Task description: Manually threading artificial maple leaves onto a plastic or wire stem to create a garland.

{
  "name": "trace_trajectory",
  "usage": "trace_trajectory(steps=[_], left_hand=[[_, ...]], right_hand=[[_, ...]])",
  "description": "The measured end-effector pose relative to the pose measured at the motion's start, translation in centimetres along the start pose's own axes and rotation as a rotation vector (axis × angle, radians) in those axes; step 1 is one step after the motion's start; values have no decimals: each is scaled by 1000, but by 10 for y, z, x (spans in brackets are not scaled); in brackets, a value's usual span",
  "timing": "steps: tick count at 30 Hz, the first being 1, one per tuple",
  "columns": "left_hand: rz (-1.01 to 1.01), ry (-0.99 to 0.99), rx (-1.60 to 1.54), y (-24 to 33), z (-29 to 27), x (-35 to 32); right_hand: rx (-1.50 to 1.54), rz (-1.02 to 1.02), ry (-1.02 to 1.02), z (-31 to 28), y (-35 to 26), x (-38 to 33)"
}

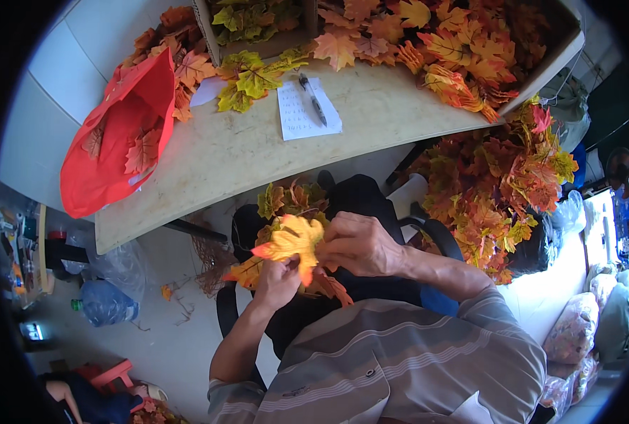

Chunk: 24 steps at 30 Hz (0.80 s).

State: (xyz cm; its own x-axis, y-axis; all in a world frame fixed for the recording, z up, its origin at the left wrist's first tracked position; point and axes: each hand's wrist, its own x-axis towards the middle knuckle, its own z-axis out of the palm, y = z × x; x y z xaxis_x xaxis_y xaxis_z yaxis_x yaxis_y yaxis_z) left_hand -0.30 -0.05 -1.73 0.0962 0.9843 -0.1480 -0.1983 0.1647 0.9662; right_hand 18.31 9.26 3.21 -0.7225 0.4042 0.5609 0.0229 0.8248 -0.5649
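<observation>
A yellow-orange artificial maple leaf (294, 239) is in front of my chest, above my lap. My left hand (277, 284) pinches its lower edge between closed fingers. Close beside it, my right hand (360, 244) has its fingers bent and pressed together at the leaf's right side, where the stem end would be; what lies between those fingertips is hidden. More artificial leaves (272, 203), green, orange and brownish, hang behind and below the hands over my dark trousers.
Ahead is a pale table (222, 159) with a red bag (109, 152), paper (296, 116), a pen (313, 99), a box (261, 48) and leaf piles (463, 42). A leaf bunch (498, 191) hangs right. A water jug (109, 302) lies left; a person (91, 403) is lower left.
</observation>
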Motion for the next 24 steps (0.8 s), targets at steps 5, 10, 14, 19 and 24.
trace_trajectory(steps=[5,10,14,19,24], left_hand=[[98,38,134,13,4,-2],[145,59,138,5,5,-2],[-45,26,-96,9,-6,7],[-56,-85,-105,14,-8,11],[-106,-160,-264,26,-14,5]], right_hand=[[17,131,-16,3,3,-1],[112,242,-72,1,4,2],[-59,-78,-130,-5,6,-3],[-192,-301,-202,0,5,-11],[-205,-356,-117,-4,2,-5]])
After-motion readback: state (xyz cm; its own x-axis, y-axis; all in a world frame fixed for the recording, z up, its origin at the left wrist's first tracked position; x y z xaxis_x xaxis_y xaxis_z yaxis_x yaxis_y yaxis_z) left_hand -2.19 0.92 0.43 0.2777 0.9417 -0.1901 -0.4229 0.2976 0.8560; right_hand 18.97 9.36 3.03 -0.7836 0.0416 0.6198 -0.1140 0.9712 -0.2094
